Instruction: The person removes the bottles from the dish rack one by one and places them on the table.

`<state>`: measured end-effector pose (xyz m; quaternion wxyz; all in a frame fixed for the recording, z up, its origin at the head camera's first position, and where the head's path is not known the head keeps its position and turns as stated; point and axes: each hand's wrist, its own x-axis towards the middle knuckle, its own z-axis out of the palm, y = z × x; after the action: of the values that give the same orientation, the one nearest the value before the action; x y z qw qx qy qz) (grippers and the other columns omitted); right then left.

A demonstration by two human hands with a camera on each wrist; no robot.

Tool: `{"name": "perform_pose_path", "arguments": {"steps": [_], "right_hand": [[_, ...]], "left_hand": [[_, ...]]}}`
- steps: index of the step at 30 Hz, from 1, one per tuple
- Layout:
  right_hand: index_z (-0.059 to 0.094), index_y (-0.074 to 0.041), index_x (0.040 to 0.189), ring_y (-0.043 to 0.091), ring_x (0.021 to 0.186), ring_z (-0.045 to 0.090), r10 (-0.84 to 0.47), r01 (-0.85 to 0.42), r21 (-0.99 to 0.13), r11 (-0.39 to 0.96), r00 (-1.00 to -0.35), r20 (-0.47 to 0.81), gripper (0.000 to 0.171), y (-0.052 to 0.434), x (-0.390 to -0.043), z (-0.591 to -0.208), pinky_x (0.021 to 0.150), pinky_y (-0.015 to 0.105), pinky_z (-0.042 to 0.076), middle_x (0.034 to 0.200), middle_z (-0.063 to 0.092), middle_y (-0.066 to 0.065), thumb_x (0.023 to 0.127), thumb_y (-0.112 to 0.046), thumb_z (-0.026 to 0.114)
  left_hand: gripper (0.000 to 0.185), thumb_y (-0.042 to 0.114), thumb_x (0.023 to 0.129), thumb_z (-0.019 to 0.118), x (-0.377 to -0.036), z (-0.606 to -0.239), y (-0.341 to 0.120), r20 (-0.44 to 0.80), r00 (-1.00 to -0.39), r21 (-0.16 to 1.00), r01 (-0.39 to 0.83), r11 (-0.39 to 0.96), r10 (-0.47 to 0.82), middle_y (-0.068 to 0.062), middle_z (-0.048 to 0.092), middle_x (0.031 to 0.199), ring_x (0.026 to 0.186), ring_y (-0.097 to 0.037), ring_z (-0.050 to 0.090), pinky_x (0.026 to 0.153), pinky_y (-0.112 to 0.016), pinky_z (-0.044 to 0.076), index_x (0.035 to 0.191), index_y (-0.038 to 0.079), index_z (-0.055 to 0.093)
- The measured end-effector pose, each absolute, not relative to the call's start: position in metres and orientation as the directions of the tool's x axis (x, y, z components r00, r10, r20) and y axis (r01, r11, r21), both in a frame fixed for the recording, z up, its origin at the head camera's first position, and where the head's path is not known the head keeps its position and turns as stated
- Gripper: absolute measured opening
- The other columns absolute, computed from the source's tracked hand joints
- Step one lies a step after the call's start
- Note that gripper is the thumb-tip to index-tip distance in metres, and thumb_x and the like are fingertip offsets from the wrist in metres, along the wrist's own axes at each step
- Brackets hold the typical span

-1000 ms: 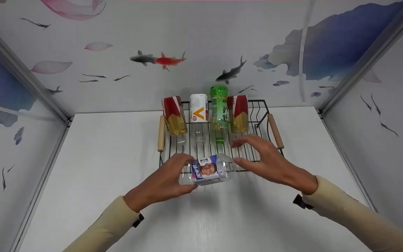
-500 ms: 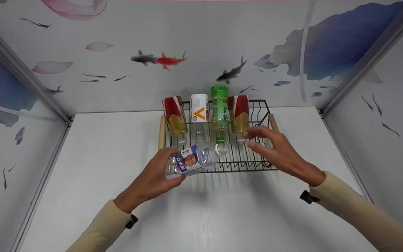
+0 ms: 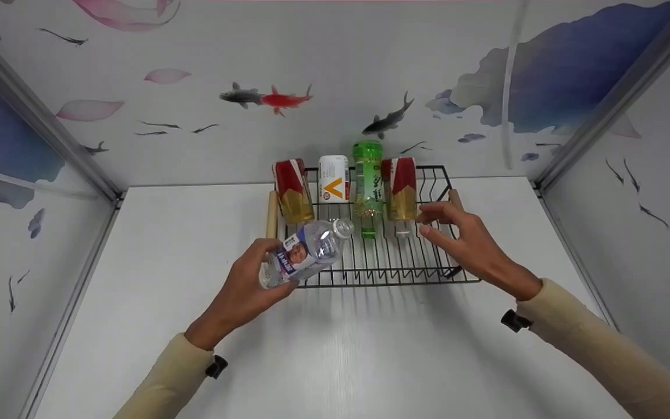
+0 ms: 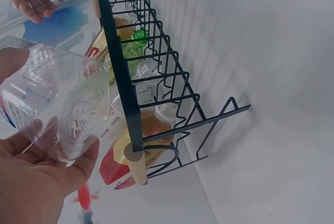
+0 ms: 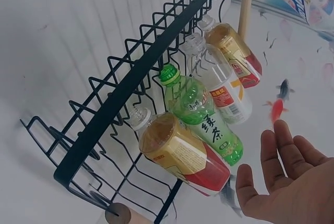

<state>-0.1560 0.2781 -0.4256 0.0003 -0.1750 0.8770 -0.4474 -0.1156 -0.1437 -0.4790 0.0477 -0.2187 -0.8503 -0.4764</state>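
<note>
The left hand [image 3: 248, 285] gripped the clear, thin-walled plastic bottle with a blue-and-white label [image 3: 303, 255] by its base over the black wire rack's [image 3: 370, 273] front-left corner; seemingly empty, it looked light, crushable and slippery, while the right hand [image 3: 466, 244] hovered open, holding nothing.

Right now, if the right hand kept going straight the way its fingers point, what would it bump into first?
Probably the rightmost red-labelled bottle lying in the wire rack; the right hand has open fingers aimed at it, though depth is uncertain.

Clear bottle [image 3: 306, 251] with blue-white label; green bottle [image 3: 366, 180] (yellow-green label); black rack [image 3: 381, 273].
</note>
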Motion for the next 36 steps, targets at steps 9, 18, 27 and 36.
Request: {"name": "perform_pose_path", "arguments": {"steps": [9,18,27,36], "right_hand": [[0.063,-0.003,0.147,0.030,0.128,0.063,-0.295,-0.293,-0.787,0.542,-0.944,0.149,0.043,0.284,-0.161,-0.431,0.118,0.062,0.041,0.131,0.072,0.012,0.112,-0.026,0.067],[0.062,-0.003,0.148,0.030,0.129,0.062,-0.292,-0.289,-0.790,0.541,-0.945,0.145,0.042,0.283,-0.163,-0.434,0.119,0.063,0.040,0.131,0.072,0.013,0.112,-0.026,0.066],[0.060,-0.003,0.150,0.032,0.130,0.062,-0.295,-0.289,-0.784,0.550,-0.945,0.141,0.044,0.283,-0.165,-0.436,0.120,0.064,0.039,0.133,0.071,0.014,0.114,-0.027,0.064],[0.061,-0.002,0.149,0.034,0.131,0.062,-0.289,-0.275,-0.777,0.566,-0.949,0.125,0.046,0.282,-0.172,-0.438,0.118,0.063,0.042,0.134,0.071,0.018,0.114,-0.031,0.064]], "left_hand": [[0.073,0.012,0.086,0.097,-0.122,-0.487,-0.151,0.355,-0.905,0.800,0.424,0.425,0.235,-0.006,0.063,0.138,0.132,-0.025,0.064,0.110,-0.055,0.058,0.147,0.009,0.057],[0.069,0.006,0.088,0.094,-0.130,-0.484,-0.168,0.405,-0.912,0.824,0.396,0.405,0.069,-0.008,0.062,0.139,0.131,-0.025,0.062,0.116,-0.061,0.052,0.147,0.005,0.056],[0.066,0.009,0.093,0.090,-0.141,-0.486,-0.185,0.374,-0.926,0.871,0.330,0.365,-0.055,-0.012,0.060,0.145,0.139,-0.026,0.055,0.124,-0.063,0.042,0.149,0.004,0.055],[0.067,0.011,0.095,0.089,-0.147,-0.501,-0.192,0.305,-0.947,0.915,0.262,0.308,-0.101,-0.012,0.058,0.147,0.142,-0.025,0.052,0.126,-0.056,0.041,0.151,0.002,0.053]]}}
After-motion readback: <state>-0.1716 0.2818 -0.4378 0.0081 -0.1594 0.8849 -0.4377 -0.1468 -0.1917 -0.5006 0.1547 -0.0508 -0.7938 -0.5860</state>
